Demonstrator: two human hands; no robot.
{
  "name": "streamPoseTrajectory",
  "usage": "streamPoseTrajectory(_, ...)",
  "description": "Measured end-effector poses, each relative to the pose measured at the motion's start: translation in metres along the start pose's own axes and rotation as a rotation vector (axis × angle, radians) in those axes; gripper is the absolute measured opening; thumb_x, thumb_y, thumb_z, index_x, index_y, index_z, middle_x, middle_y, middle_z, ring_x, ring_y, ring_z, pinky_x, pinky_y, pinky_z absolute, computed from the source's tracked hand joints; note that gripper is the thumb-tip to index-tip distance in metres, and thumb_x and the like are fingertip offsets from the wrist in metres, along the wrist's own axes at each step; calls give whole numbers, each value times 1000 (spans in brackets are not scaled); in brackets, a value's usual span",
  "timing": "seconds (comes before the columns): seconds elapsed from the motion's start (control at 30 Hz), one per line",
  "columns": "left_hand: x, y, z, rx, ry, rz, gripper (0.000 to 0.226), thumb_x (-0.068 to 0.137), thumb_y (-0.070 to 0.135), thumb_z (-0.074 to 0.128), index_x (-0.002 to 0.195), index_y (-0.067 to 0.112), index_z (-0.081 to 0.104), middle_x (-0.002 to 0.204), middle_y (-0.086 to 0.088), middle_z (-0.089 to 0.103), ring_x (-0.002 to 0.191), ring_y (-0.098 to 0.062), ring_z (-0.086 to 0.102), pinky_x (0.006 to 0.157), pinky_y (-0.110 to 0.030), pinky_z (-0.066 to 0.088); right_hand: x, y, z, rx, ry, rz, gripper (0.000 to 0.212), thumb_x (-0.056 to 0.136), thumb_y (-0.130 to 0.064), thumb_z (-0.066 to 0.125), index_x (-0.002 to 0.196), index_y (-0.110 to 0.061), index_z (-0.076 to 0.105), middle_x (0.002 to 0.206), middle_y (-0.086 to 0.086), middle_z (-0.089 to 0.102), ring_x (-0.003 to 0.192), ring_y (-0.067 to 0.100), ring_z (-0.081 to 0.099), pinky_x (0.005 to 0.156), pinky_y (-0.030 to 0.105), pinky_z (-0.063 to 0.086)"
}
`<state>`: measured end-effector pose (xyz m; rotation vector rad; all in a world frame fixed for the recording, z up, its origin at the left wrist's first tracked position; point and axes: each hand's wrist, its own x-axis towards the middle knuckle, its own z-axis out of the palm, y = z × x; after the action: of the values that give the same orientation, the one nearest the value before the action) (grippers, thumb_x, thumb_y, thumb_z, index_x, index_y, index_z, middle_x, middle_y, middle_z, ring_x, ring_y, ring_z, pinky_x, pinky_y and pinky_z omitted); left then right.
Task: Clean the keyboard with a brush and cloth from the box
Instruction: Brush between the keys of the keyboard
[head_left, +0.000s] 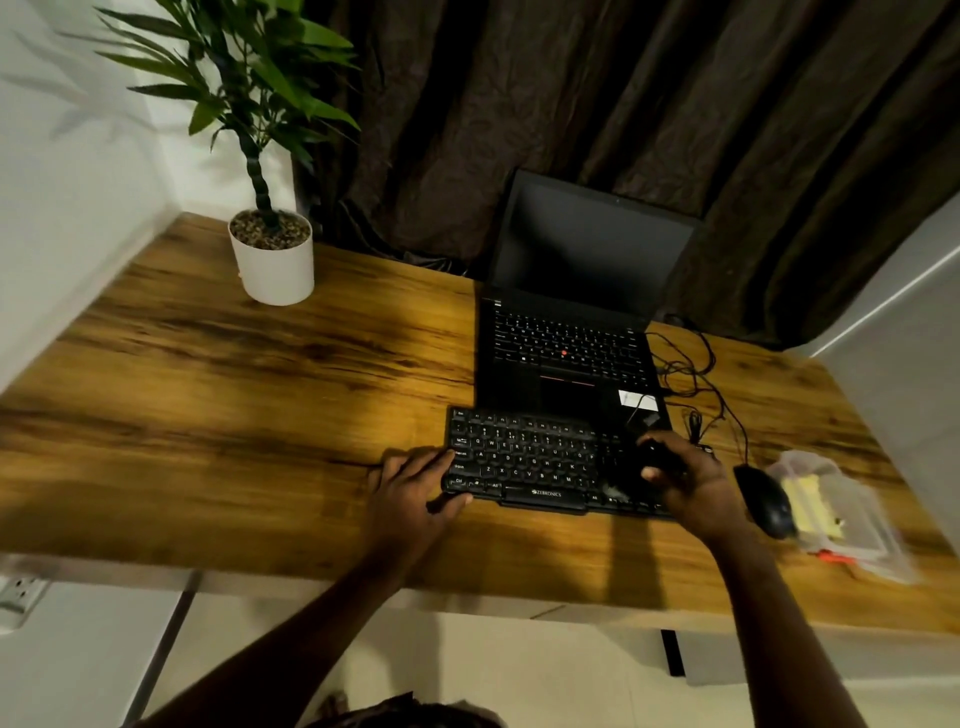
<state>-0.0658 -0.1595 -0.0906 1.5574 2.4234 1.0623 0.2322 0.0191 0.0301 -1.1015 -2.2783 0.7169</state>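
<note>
Table (234, 395) carries laptop (571, 322) at far edge, right of centre; keyboard (530, 457) lies just in front of it, toward near edge. Box (878, 545) sits near right edge with yellow cloth (808, 506) inside, so wiping step looks not yet done. Left hand (410, 488) pinches keyboard's left end, probably to stop sliding. Right hand (696, 483) curls round a dark, blurred tool, likely the brush (662, 457), over right-hand keys.

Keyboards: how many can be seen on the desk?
2: the Zebronics keyboard nearest the person, and the laptop's own keyboard just behind it. None seems hidden.
</note>
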Motion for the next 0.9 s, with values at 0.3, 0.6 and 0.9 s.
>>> streamPoseTrajectory(0.3,0,-1,2,18,-6,-11,64,77,69,54,129,33,63,127,13,64,110,-17,49,88,-38,40,-12,19,-4,-82,18,69,53,85,8,70,121,-29,57,114,11,64,107,33,64,77,4,49)
streamPoseTrajectory(0.6,0,-1,3,21,-7,0,62,77,65,62,131,33,62,130,14,62,112,-16,49,89,-37,40,-27,23,-21,-118,52,148,62,85,5,71,118,-46,54,112,17,68,105,32,66,82,40,56)
streamPoseTrajectory(0.9,0,-2,2,42,-6,12,64,79,68,52,131,32,62,129,11,63,111,-18,51,88,-37,39,-20,-4,15,-56,-25,69,44,89,1,68,130,-12,59,121,11,65,111,25,64,84,37,61)
